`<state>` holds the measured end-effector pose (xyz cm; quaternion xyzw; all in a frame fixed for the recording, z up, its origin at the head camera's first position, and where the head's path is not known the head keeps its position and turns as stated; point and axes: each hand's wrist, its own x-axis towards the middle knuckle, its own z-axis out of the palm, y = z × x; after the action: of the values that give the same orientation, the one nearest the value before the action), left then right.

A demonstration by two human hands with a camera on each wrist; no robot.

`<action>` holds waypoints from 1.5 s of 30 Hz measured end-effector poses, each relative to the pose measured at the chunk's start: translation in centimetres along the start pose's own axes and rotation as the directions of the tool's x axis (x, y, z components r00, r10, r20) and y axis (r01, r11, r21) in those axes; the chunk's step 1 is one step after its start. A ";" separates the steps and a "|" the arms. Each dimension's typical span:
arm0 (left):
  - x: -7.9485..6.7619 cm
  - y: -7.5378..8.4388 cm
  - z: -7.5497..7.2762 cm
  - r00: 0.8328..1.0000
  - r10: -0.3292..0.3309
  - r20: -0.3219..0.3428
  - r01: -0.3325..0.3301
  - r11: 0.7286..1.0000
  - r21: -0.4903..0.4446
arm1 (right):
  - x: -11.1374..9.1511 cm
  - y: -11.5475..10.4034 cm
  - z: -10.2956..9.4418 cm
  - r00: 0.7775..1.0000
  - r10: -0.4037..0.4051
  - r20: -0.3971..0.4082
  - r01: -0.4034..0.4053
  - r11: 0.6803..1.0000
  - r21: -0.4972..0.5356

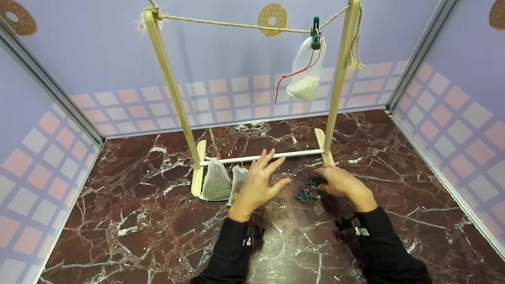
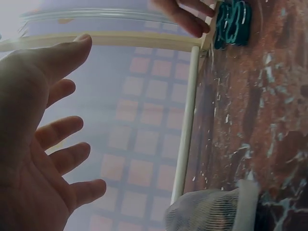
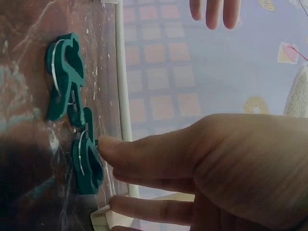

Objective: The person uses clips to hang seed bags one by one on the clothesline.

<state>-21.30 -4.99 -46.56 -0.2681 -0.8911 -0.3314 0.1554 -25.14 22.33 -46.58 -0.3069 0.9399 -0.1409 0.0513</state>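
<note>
My right hand reaches down to two dark green spring clips that lie on the tabletop. In the right wrist view its thumb tip is right at the edge of one clip; the other clip lies end to end with it. My left hand hovers with spread fingers, holding nothing. Partly hidden behind it is a small mesh bag. Beside that stands another white mesh bag with greenish grains. A third bag, holding pale grains and trailing a red cord, hangs from the rope by a green clip.
A wooden frame has a left post and a right post, with a rope tied across the top. A white crossbar joins the posts low down. Printed wall panels enclose the marbled tabletop.
</note>
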 end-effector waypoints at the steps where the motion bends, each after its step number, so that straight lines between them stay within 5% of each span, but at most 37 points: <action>1: 0.0 0.1 0.2 1.000 0.004 0.010 -0.004 1.000 0.003 | -0.1 0.1 0.0 1.000 0.008 -0.010 -0.008 1.000 -0.006; 15: -0.5 0.6 1.8 0.986 -0.004 0.167 -0.006 0.998 0.055 | 0.1 0.3 0.8 0.992 0.124 -0.009 -0.124 0.989 -0.079; 27: -0.8 0.6 2.4 0.954 -0.052 0.296 0.029 0.996 0.081 | 0.2 0.2 1.4 0.990 0.133 -0.046 -0.136 0.986 -0.092; 40: -0.7 0.3 2.3 0.944 -0.071 0.321 0.052 0.996 0.070 | 0.2 -0.2 0.6 0.996 0.088 -0.020 -0.089 0.992 -0.090; 45: -0.7 0.1 1.7 0.946 -0.094 0.310 0.091 0.996 0.023 | 0.0 -1.0 -0.3 0.997 -0.027 -0.066 0.023 0.998 -0.060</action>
<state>-20.86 -4.03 -48.02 -0.2742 -0.9175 -0.2882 -0.0012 -24.66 21.61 -45.96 -0.3151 0.9409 -0.1238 0.0092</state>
